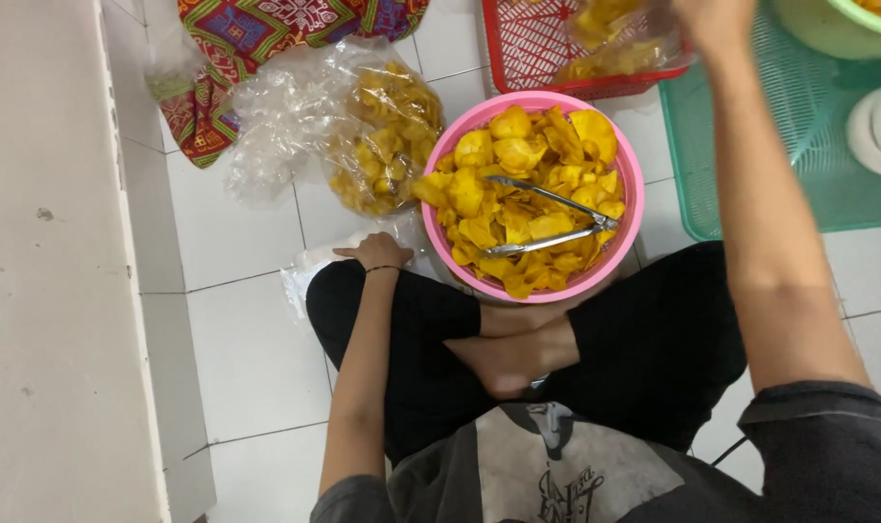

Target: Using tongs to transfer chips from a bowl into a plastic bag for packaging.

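Note:
A pink bowl [630, 184] full of yellow chips [518, 189] sits on the white tiled floor in front of my crossed legs. Metal tongs [553, 218] lie on top of the chips. My left hand [376, 252] rests on my left knee beside the bowl, holding nothing. My right arm reaches far forward; my right hand [716, 21] is at the top edge, gripping a clear plastic bag of chips [620, 39] over the red basket [523, 48]. Its fingers are partly cut off by the frame.
A large clear bag of chips [378, 136] lies left of the bowl. A patterned cloth [257, 39] lies behind it. A green tray [808, 145] with a green bowl [837, 24] stands at right. A pale wall [44, 261] runs along the left.

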